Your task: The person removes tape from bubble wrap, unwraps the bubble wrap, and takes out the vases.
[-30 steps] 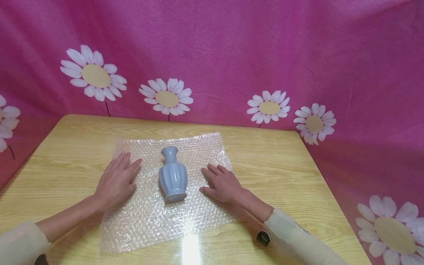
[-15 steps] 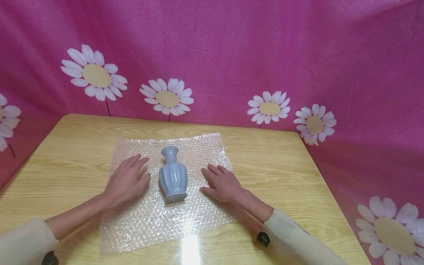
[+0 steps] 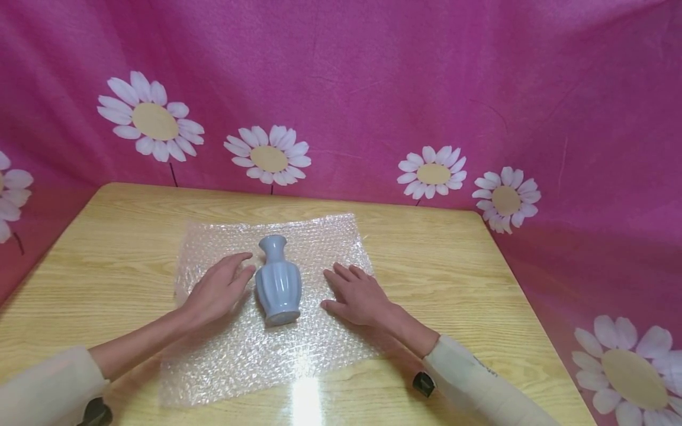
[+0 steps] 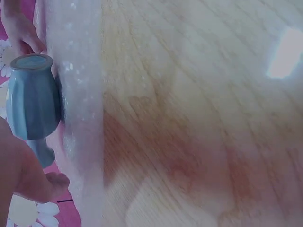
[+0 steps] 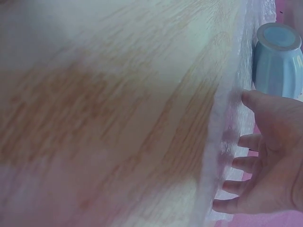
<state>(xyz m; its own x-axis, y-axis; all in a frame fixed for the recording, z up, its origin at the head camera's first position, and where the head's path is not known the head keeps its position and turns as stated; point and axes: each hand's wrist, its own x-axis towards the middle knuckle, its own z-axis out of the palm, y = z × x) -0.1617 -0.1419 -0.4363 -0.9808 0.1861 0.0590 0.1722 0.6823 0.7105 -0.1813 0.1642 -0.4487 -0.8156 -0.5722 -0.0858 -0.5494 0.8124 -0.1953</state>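
A pale blue ribbed vase (image 3: 279, 284) lies on its side on a sheet of clear bubble wrap (image 3: 240, 367), its neck toward the far edge and its base toward me. Just left of the vase, my left hand (image 3: 218, 290) hovers near the neck with its fingers slightly bent, holding nothing; in the left wrist view this hand (image 4: 23, 170) partly covers the vase. My right hand (image 3: 359, 296) rests on the right part of the wrap, fingers spread. The right wrist view shows that hand's fingertips (image 5: 229, 205) touching the wrap, apart from the vase.
The wrap lies on a light wood-grain table (image 3: 442, 266). A pink curtain (image 3: 351, 89) printed with white daisies hangs behind the table and along its sides. A bright light reflection falls on the table's near part.
My left hand has lifted from the wrap's left edge and moved right, close to the vase's neck. The right hand, vase and wrap have stayed in place.
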